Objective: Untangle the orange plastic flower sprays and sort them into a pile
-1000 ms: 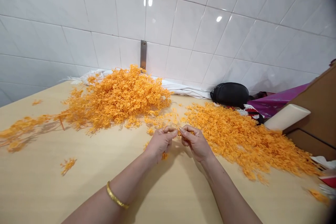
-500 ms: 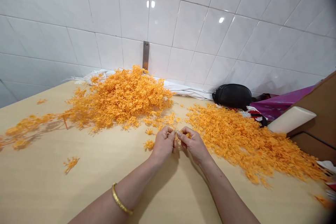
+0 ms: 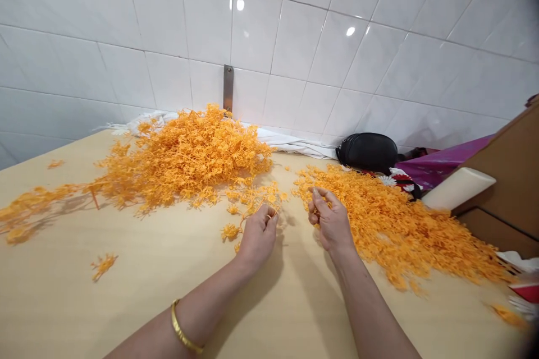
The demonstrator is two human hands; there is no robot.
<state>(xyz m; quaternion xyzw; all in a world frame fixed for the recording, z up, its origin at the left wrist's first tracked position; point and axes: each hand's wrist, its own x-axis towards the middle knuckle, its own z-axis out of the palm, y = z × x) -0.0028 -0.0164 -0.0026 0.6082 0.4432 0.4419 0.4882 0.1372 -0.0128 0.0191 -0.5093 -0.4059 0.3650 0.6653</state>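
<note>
My left hand is closed around the thin stem of an artificial orange flower sprig, whose small blooms spread out beyond and left of the fingers. Apart from it, to the right, my right hand is pinched at thumb and fingers; whatever may be between the fingertips is too small to make out. It hovers at the near left edge of a flat heap of loose orange flower heads. A taller mound of branching orange flower stems lies behind my left hand.
White cloth runs along the tiled wall. At the right stand a black pouch, a cream roll, purple sheeting and a brown cardboard panel. A stray orange piece lies on the table at left.
My hands were together at the sprig and are now apart. The right hand has moved right toward the loose flower heads, while the left keeps its grip on the stem.
</note>
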